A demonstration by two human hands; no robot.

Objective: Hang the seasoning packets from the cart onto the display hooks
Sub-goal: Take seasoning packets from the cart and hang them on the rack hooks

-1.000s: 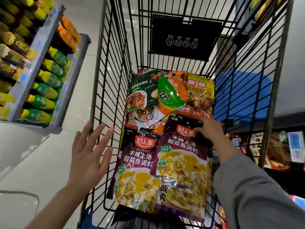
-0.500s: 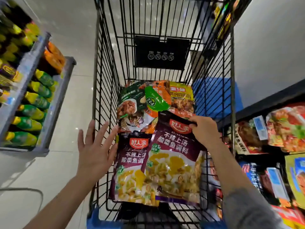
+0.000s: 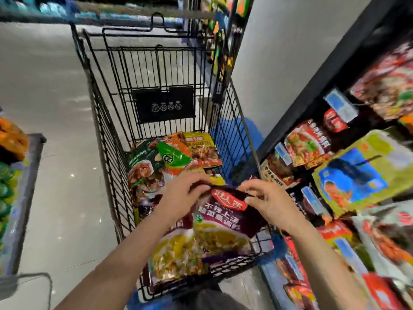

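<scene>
Purple seasoning packet (image 3: 225, 217) sits over the near end of the black wire cart (image 3: 107, 153), its top edge pinched between both hands: left hand (image 3: 178, 195) at the left corner, right hand (image 3: 268, 202) at the right. Its lower part blurs into a second purple packet (image 3: 174, 253) beneath. More packets (image 3: 169, 157) lie deeper in the cart. Display packets (image 3: 348, 180) at right are smeared; hooks cannot be made out.
</scene>
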